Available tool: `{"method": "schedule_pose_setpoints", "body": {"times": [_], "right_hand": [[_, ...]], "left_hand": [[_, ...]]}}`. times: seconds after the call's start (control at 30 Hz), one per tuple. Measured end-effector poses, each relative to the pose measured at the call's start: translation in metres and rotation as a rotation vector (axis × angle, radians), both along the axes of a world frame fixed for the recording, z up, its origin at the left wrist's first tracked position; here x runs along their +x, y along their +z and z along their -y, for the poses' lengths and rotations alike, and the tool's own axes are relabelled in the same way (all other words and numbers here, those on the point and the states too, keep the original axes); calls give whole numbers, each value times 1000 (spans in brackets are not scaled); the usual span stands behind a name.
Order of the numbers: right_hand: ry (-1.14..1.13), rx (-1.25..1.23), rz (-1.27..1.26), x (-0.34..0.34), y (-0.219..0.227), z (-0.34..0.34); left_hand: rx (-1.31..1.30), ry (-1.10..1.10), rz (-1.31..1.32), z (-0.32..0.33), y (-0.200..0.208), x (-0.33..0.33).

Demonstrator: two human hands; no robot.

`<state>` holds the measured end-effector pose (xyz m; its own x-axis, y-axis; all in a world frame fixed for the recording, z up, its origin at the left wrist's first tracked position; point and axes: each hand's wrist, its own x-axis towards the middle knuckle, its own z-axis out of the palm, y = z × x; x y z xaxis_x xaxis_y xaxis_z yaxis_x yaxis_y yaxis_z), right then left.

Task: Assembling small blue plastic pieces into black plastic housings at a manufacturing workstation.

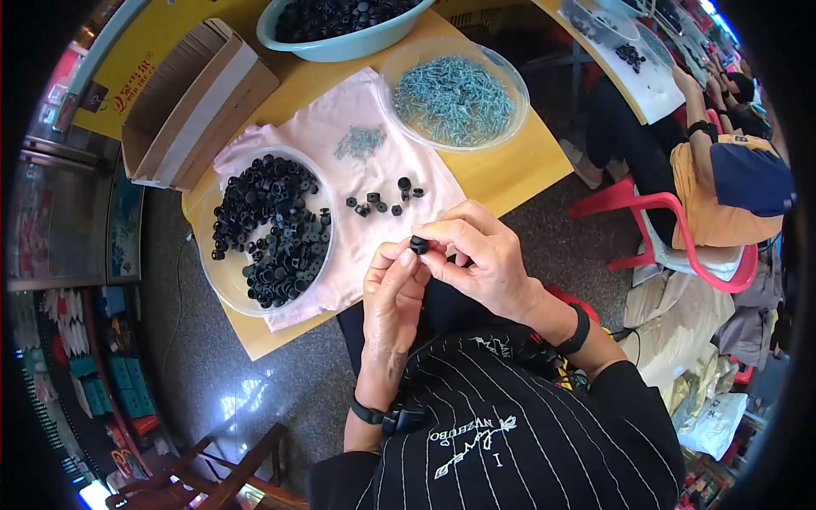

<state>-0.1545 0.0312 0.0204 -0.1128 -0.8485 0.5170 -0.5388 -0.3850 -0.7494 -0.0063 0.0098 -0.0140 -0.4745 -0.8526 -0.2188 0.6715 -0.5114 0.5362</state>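
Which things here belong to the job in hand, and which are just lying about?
Likely job:
black piece between left hand and right hand
loose black pieces
screw pile
pink cloth
parts tub
screw tub

Apparently lying about:
cardboard box
white bag

Fingers (444,230) partly hide a black piece (418,245); a basin (340,52) is cropped above.

The small part (419,246) I hold is black, like the loose pieces (289,270) to my left, my wristbands (580,328) and my shirt (544,425), which has thin white stripes and white lettering. My cloth (314,127) is pale pink, the tabletop (544,163) yellow-tan, the basin (348,49) pale blue. I see blue-grey screws (455,100), a brown box (238,110) with a whitish strip, a pinkish-red chair (612,200) and speckled grey floor (170,255).
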Motion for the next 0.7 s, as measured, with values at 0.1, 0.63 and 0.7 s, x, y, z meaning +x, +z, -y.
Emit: {"method": "schedule_pose_setpoints", "body": {"times": [0.1,0.63,0.7], "right_hand": [[14,22,-21,2,6,0],[86,-59,-124,9,19,-16],[93,-55,-116,8,22,-21]], "left_hand": [[19,-19,-28,-1,9,6],[-66,-117,39,-27,13,18],[-80,-123,16,-30,12,17]]}}
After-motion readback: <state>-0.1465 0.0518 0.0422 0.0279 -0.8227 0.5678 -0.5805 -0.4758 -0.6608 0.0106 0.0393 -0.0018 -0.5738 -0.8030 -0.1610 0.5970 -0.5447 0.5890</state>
